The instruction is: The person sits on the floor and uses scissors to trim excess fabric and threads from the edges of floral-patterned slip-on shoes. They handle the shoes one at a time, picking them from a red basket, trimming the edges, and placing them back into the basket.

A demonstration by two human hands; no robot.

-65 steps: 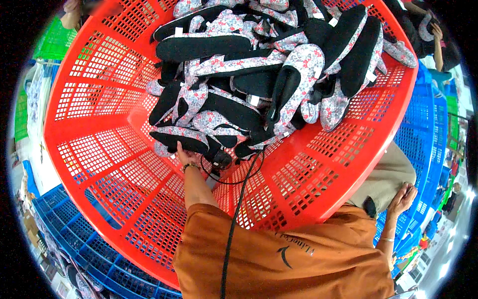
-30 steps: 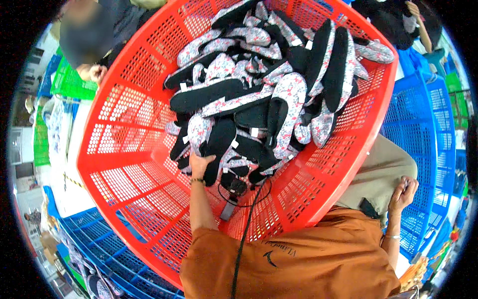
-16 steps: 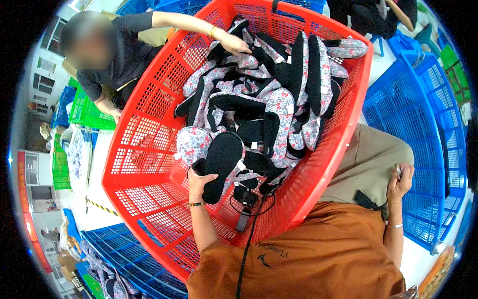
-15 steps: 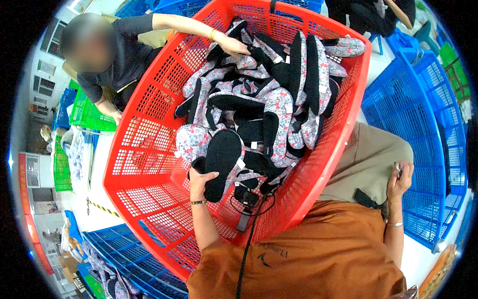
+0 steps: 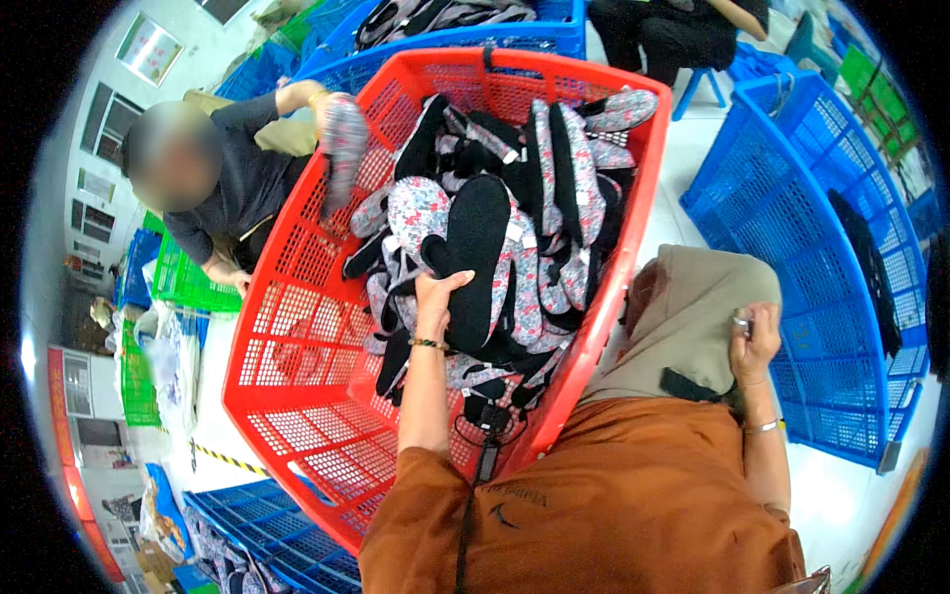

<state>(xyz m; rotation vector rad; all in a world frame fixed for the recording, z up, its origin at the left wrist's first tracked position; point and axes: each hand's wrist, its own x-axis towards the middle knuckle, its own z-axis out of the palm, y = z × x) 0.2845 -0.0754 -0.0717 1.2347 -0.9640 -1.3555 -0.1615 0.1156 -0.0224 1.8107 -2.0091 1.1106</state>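
My left hand is closed on a pair of slippers, thumb against the black sole. The black-soled slipper stands upright toward me; a floral grey-and-red slipper shows beside it. Both are above a heap of similar slippers in a large red mesh basket. By my right knee, my right hand is curled around a small shiny metal thing, mostly hidden by the fingers. A co-worker at the left holds another floral slipper, blurred by motion, over the basket's far left rim.
Tall blue mesh baskets stand at my right. A blue crate with slippers lies beyond the red basket, and another blue crate at lower left. A black cable with a small device hangs at the basket's near side. A green crate is left.
My left hand has moved up and farther over the heap with the slippers. The co-worker's hand has pulled back left from the heap, now with a slipper in it. My view has shifted.
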